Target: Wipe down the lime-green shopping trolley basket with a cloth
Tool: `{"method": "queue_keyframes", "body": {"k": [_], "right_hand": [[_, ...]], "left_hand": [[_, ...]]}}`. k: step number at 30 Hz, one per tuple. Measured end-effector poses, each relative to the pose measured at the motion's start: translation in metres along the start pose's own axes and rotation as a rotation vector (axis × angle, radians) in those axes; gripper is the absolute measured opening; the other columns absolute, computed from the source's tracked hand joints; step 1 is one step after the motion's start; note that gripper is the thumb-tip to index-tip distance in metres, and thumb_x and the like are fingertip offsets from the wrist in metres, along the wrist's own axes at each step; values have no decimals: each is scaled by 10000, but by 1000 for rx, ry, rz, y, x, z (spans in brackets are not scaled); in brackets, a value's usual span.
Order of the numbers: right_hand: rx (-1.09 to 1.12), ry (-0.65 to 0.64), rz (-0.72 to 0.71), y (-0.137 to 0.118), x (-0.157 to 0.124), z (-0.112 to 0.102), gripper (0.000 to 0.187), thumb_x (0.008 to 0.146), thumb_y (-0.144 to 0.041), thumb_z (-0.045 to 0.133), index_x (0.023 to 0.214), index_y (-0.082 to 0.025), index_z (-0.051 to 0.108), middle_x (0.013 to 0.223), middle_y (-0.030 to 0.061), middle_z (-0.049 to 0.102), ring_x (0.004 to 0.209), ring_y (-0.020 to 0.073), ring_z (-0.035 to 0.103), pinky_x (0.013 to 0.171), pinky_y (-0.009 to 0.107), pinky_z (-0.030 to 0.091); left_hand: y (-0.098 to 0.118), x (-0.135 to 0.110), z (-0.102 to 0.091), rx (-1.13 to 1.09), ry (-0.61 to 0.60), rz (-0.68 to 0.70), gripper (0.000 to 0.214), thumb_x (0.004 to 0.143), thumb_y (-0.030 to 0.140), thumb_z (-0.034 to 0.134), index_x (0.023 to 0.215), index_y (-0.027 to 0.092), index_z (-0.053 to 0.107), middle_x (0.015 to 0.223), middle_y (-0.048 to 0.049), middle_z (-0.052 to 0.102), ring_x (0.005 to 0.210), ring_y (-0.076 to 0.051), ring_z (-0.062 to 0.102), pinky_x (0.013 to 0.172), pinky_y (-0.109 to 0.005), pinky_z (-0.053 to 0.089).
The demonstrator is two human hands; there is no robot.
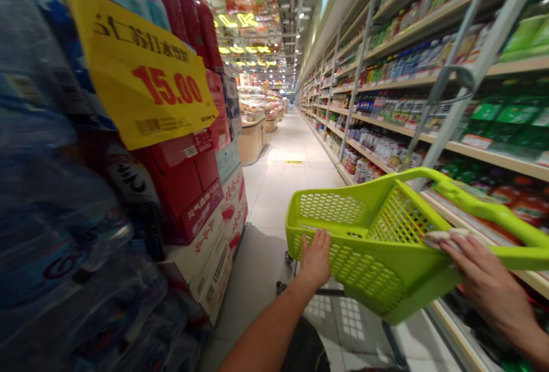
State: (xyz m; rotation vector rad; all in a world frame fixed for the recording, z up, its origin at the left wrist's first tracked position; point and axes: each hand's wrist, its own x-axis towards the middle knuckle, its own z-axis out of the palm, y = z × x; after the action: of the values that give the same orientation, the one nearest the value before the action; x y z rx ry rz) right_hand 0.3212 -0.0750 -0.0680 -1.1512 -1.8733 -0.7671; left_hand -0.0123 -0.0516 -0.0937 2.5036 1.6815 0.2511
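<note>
A lime-green plastic shopping cart (377,269) stands in front of me, angled across the aisle, with its handle at the right. Its basket and the child-seat flap show no goods inside. My left hand (316,257) grips the near side of the cart close to its front corner, fingertips at the rim. Over at the right, my right hand (480,269) presses a pale cloth (440,237) against the cart's near top rim, beside the handle. The fingers bend over the cloth and partly hide it.
Tall shelves of bottled drinks (398,114) run along the right, close to the cart. Stacked drink cartons (193,189) and wrapped bottles rise at the left, with a yellow price sign (146,68). Beyond, a tiled aisle (291,149) leads past wooden display counters (253,140).
</note>
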Motion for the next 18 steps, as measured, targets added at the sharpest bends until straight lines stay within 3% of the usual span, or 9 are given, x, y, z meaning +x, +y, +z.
{"method": "queue_keyframes", "body": {"k": [2,5,9,14,16,18], "right_hand": [[-75,-165,-85,-2,4,-5,408,859,-296,276,1091,-182,591,1185,140,544,1225,250,367,963,452,354],[-267,-313,4,6,14,-14,341,856,-277,383,1152,-212,539,1272,102,476,1226,275,352,947,522,322],[-295,-211,135,-5,17,3,296,835,-177,428,1083,-203,586,1277,111,462,1218,266,359,927,464,366],[-48,-224,-32,-55,11,57,335,846,-107,384,1087,-229,582,1235,66,516,1206,204,388,951,402,376],[7,-240,-56,-56,10,59,351,845,-103,378,1097,-249,575,1239,45,516,1203,192,396,960,391,371],[-5,-241,-6,-42,10,48,373,846,-104,368,1127,-267,552,1245,34,510,1184,187,420,969,398,359]], "left_hand": [[-1,1,0,9,9,-18,670,704,149,340,1357,130,193,1453,-49,147,1331,-203,111,1051,-549,89],[-3,6,0,68,26,-20,679,677,110,337,1347,143,233,1444,-40,176,1327,-206,138,1043,-556,116],[0,15,1,100,54,-26,705,638,95,356,1336,143,270,1436,-49,201,1321,-213,162,1042,-535,153],[4,15,2,96,80,-33,703,624,99,373,1321,157,306,1426,-44,230,1312,-212,195,1044,-530,144],[2,14,2,94,95,-25,696,630,95,371,1319,171,310,1423,-34,240,1310,-206,200,1047,-532,128],[0,13,3,86,102,-15,692,636,86,365,1319,180,310,1422,-28,243,1311,-200,200,1050,-533,113]]}}
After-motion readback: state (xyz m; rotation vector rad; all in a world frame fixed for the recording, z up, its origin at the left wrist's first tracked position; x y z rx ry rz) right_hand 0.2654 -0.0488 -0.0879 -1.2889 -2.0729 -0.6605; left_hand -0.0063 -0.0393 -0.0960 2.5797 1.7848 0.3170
